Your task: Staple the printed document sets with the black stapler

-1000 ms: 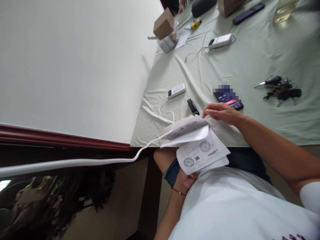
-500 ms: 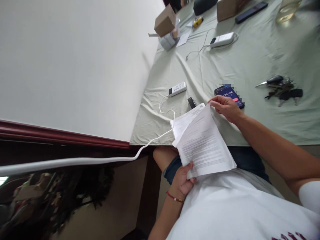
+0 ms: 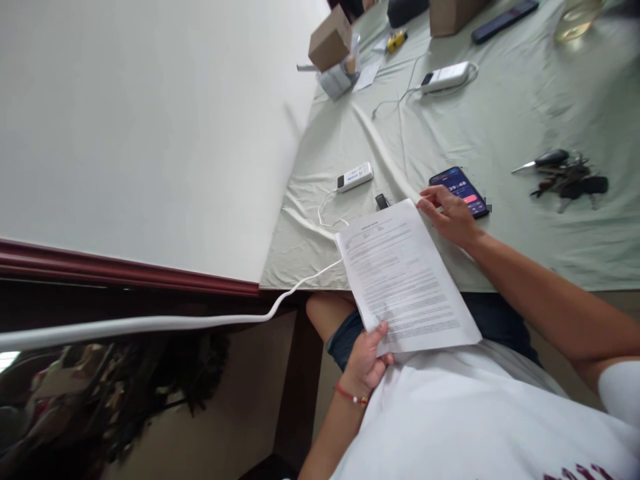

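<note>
A stack of printed papers (image 3: pixel 407 280) lies tilted from the table's front edge down over my lap, its top sheet flat and covered in lines of text. My left hand (image 3: pixel 366 363) grips the lower left edge, thumb on top and fingers underneath. By the upper right corner of the papers is my right hand (image 3: pixel 453 219), its fingers apart and nothing visibly held in them. A phone (image 3: pixel 459 190) with a lit timer screen lies just beyond that hand, partly covered by it. A small black object (image 3: pixel 382 201) peeks out past the papers' top edge.
A white power bank (image 3: pixel 356 177) with a white cable (image 3: pixel 305 280) lies left of the phone; another power bank (image 3: pixel 446 77) is farther back. Keys (image 3: pixel 570 180) lie at right. A cardboard box (image 3: pixel 330 39) and a yellow tool (image 3: pixel 397 42) stand at the back.
The top sheet, lifted at its corner by my right hand before, now lies flat on the stack. My right hand has let go of it. My left hand keeps its grip.
</note>
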Motion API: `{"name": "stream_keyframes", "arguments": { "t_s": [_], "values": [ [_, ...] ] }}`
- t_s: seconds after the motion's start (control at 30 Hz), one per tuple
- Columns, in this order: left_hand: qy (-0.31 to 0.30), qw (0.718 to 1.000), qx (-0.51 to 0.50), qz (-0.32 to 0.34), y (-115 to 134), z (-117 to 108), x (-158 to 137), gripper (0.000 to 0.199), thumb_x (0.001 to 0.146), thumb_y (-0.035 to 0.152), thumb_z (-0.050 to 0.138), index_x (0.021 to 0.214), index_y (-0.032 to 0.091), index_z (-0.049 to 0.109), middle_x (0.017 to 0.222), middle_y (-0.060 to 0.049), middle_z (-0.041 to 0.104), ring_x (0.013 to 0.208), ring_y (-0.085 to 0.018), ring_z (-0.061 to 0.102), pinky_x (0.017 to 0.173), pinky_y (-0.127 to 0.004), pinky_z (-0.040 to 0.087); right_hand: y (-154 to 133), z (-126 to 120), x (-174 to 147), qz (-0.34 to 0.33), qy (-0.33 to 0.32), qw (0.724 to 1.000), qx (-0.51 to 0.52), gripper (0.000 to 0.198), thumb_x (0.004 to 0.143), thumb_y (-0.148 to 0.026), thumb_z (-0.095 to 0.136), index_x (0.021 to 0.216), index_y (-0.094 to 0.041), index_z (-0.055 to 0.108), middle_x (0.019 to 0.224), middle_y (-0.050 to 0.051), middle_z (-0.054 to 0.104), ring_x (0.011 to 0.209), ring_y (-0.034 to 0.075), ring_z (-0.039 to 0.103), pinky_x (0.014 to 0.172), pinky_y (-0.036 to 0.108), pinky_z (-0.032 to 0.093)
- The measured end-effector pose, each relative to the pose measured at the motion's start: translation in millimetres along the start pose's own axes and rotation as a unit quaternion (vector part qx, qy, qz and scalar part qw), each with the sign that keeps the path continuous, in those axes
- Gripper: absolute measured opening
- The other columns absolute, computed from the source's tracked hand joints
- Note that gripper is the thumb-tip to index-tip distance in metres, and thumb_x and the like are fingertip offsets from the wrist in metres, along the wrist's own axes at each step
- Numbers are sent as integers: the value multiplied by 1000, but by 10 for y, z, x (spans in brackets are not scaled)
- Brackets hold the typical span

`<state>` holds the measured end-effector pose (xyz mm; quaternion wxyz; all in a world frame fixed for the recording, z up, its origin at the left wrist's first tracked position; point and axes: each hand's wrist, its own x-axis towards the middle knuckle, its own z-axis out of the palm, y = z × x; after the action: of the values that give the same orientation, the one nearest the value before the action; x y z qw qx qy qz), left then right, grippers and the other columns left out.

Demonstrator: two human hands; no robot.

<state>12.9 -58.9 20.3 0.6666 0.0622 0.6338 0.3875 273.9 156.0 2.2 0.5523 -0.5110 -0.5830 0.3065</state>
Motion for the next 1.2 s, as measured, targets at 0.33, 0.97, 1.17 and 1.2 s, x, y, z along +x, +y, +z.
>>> {"name": "stream_keyframes", "arguments": {
  "t_s": [0.33,0.97,1.17,1.2],
  "values": [
    [-32,999,28,33,30,39,-25,51,71,30,96,115,15,76,100,-9,81,68,-16,73,37,-17,46,-259,-109,-99,275,-282,865,313,43,74,-58,90,88,-19,77,89,11,80,85,27,77,73,36,65],
    [-178,959,74,210,549,315,533,54,78,57,88,110,15,78,116,-12,82,122,-31,72,111,-42,52,-351,-303,-663,417,-161,848,285,31,71,-35,94,93,-18,80,90,12,82,78,30,79,74,43,68],
    [-171,965,20,196,604,380,470,56,70,51,95,109,14,80,116,-14,82,129,-36,69,116,-48,51,-421,-250,-647,409,-195,847,280,38,67,-43,97,91,-18,81,90,10,82,76,27,78,71,38,67],
    [-167,965,11,200,614,393,466,57,69,49,96,110,14,79,116,-14,82,130,-37,69,116,-49,51,-444,-248,-635,403,-199,850,276,39,66,-44,98,91,-18,81,90,9,82,76,27,78,71,38,67]
  ]
}}
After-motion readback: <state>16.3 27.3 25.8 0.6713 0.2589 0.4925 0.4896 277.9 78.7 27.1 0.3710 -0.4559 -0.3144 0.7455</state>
